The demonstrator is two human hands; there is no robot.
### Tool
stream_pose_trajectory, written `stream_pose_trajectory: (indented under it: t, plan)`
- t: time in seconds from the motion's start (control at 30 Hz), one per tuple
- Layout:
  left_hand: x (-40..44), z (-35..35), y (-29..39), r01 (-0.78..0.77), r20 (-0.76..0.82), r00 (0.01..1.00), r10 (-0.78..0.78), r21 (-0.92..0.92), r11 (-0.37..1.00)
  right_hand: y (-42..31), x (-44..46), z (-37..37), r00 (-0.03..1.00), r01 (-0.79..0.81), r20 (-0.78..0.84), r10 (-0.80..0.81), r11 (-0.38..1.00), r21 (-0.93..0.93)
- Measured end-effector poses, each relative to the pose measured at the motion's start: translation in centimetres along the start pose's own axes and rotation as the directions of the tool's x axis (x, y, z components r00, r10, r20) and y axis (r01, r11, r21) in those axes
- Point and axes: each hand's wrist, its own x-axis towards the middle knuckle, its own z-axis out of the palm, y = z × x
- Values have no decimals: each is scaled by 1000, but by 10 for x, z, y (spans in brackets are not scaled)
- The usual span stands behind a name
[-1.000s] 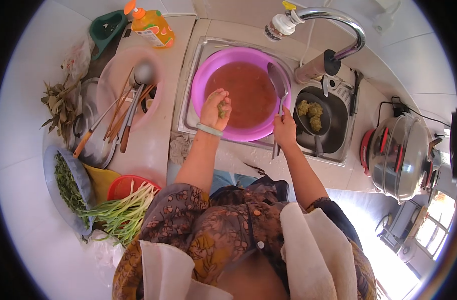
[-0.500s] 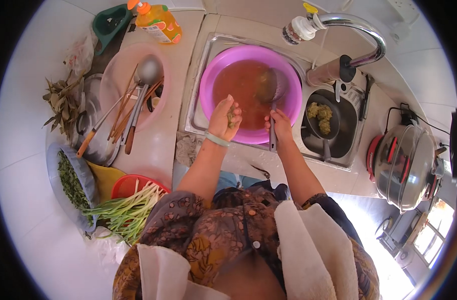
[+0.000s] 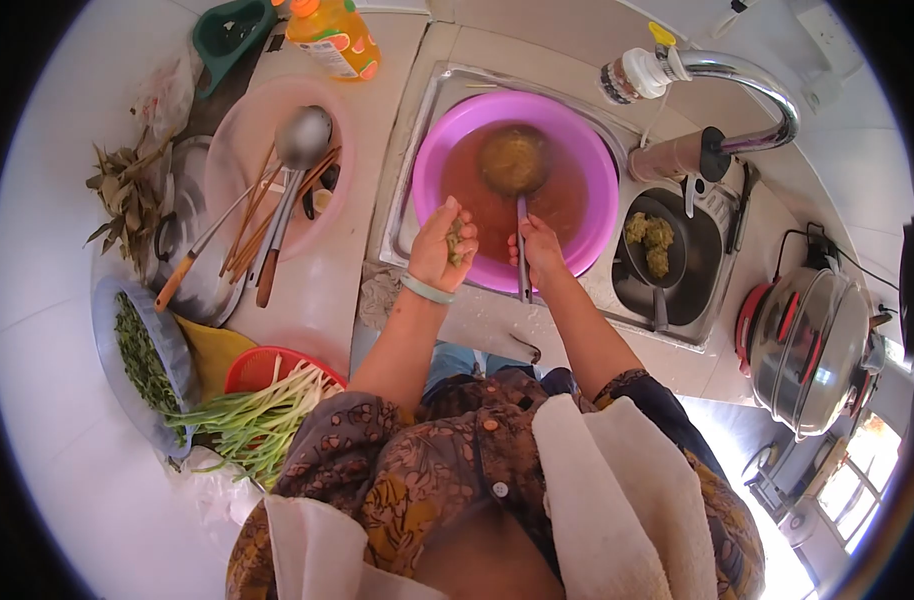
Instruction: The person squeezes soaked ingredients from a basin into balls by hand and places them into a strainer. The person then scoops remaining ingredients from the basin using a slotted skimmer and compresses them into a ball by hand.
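Note:
In the sink sits a purple basin (image 3: 429, 160) of reddish-brown liquid (image 3: 457, 190). My right hand (image 3: 540, 247) grips the handle of a grey skimmer (image 3: 522, 215), whose round head lies in the liquid and looks yellowish-brown inside. Beside it, over the basin's near left rim, my left hand (image 3: 443, 247) is curled around a small greenish wet clump (image 3: 457, 242), partly hidden by the fingers. A bracelet circles my left wrist. To the right, a second long-handled dark scoop (image 3: 661, 300) rests in the small sink bowl, with yellow-green clumps (image 3: 657, 245) in it.
The tap (image 3: 752, 70) arches behind the sink. At left stand a pink bowl (image 3: 222, 150) of utensils, an orange soap bottle (image 3: 337, 40), a grey-blue basin of leaves (image 3: 112, 340) and spring onions (image 3: 262, 420). A lidded electric pot (image 3: 812, 345) is at right.
The skimmer's head has swung from the basin's right side to its upper middle, and my right hand has shifted slightly left. My left hand still holds the greenish clump. The view has shifted slightly.

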Motion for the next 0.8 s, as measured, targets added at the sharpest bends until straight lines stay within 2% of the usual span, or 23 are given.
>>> stream_pose_trajectory:
  t: [0.4, 0.6, 0.8]
  plan:
    - [4, -2, 3, 15, -27, 1000, -16, -48, 999, -4, -11, 1, 992, -14, 130, 8, 999, 46]
    - [6, 1, 2, 30, -38, 999, -33, -56, 998, -2, -17, -4, 995, -6, 103, -1, 998, 62]
    - [5, -1, 2, 50, 0, 999, -50, -68, 996, 3, -32, -10, 986, -8, 166, -1, 999, 52]
